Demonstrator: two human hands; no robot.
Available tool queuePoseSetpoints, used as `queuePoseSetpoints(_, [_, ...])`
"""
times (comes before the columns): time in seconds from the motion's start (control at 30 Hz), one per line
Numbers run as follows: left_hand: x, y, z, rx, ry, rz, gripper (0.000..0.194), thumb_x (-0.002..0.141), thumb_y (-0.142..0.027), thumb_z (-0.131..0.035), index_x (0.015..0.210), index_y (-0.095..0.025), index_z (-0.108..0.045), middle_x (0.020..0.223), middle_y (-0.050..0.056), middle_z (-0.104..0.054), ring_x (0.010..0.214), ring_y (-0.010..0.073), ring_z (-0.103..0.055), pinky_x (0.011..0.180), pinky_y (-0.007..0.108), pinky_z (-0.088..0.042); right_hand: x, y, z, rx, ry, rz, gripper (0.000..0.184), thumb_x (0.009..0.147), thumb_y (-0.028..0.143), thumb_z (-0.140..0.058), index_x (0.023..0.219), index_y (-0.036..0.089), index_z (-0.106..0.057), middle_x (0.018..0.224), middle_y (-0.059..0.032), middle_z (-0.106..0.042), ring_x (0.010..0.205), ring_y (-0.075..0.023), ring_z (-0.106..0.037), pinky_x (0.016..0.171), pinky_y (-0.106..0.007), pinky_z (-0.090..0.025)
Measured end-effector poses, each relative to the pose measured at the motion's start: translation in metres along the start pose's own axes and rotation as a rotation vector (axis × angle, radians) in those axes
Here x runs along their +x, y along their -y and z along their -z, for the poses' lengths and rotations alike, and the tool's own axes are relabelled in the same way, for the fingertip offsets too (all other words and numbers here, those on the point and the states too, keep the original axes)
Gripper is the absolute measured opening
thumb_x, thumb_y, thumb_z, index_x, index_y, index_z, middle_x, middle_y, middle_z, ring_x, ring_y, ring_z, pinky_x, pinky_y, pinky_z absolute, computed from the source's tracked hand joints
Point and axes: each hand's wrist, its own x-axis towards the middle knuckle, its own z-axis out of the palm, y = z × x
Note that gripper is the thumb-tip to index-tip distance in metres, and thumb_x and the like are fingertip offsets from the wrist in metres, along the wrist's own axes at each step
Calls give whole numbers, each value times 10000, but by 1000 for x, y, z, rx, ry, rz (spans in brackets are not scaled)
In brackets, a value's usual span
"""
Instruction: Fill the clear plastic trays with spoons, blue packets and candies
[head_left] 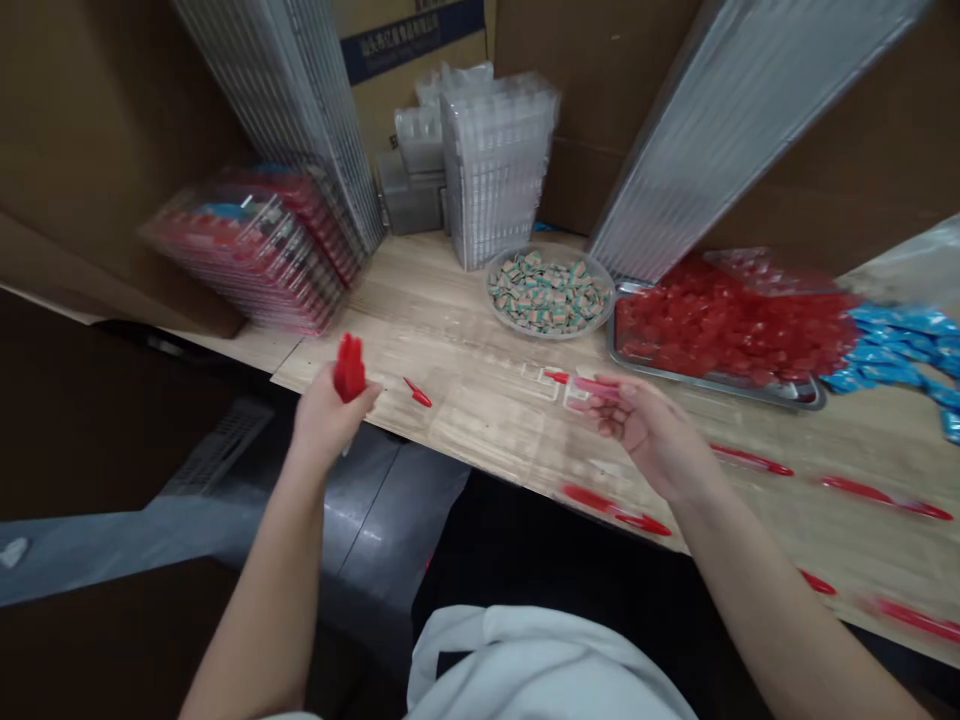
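My left hand is closed around a bundle of red pen-shaped plastic pieces, held upright over the table's front edge. A single red pen-shaped piece lies on the wood just right of it. My right hand pinches a pinkish-red, partly clear pen-shaped piece above the table. Its tip points left, where a clear plastic tray seems to lie, though blur hides its outline. More red pen-shaped pieces lie in rows on both sides of my right forearm.
A round bowl holds small green-and-tan packets. Beside it a metal tray is heaped with red pieces, with blue packets further right. Stacked clear trays stand behind; filled packs are piled left, near cardboard boxes.
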Motion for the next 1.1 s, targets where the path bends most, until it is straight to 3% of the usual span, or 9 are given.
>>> queuePoseSetpoints(0.13, [-9, -11, -26, 425, 74, -128, 254, 733, -443, -574, 830, -213, -524, 707, 72, -621, 714, 280, -620, 579, 312, -386, -11, -7, 2, 1, 1, 15, 256, 762, 342, -624, 981, 211, -642, 879, -63, -664, 768, -164, -619, 578, -260, -455])
queuePoseSetpoints(0.27, [-17, -32, -57, 563, 75, -132, 227, 782, -419, -506, 855, -205, -521, 777, 133, -646, 766, 326, -632, 621, 348, -404, -19, -12, 2, -94, -41, 61, 264, 748, 353, -655, 974, 215, -651, 839, -41, -655, 742, -152, -600, 600, -270, -459])
queuePoseSetpoints(0.4, [-19, -39, -69, 571, 93, -114, 195, 767, -379, -533, 855, -204, -537, 741, 124, -646, 755, 320, -639, 637, 346, -418, -20, -15, 7, -125, -35, 79, 274, 770, 364, -632, 997, 211, -645, 748, -12, -623, 672, -131, -566, 612, -280, -469])
queuePoseSetpoints(0.5, [-19, -41, -64, 469, 76, -135, 178, 755, -361, -571, 850, -212, -545, 698, 76, -629, 719, 273, -630, 626, 322, -412, -20, -12, 9, -156, -35, 107, 267, 779, 366, -621, 993, 208, -644, 706, -1, -603, 629, -120, -544, 610, -281, -478])
queuePoseSetpoints(0.6, [-20, -48, -56, 174, 111, -207, 266, 686, -398, -672, 841, -209, -569, 727, 39, -627, 698, 219, -606, 630, 301, -416, -24, -1, 5, -189, 16, 133, 262, 770, 377, -634, 973, 213, -643, 787, -22, -643, 673, -133, -584, 636, -290, -502])
queuePoseSetpoints(0.73, [-22, -66, -53, -242, 387, -169, 288, 607, -351, -757, 792, -188, -608, 712, -1, -616, 616, 141, -562, 568, 242, -416, -30, 20, -9, -332, 82, 258, 250, 776, 377, -628, 966, 215, -652, 947, -57, -668, 825, -183, -628, 734, -331, -522])
queuePoseSetpoints(0.87, [-27, -84, -57, -342, 600, -107, 249, 618, -305, -759, 784, -168, -634, 598, -31, -567, 456, 77, -460, 448, 205, -361, -34, 35, -16, -567, 143, 425, 196, 837, 325, -554, 972, 235, -664, 984, -42, -670, 886, -183, -622, 753, -302, -510])
queuePoseSetpoints(1.1, [-29, -94, -63, -428, 722, -103, 217, 658, -320, -735, 750, -142, -653, 561, 5, -576, 471, 93, -496, 395, 183, -331, -40, 43, -6, -831, 191, 562, 227, 873, 294, -503, 1041, 261, -653, 950, -41, -674, 849, -177, -609, 734, -296, -477])
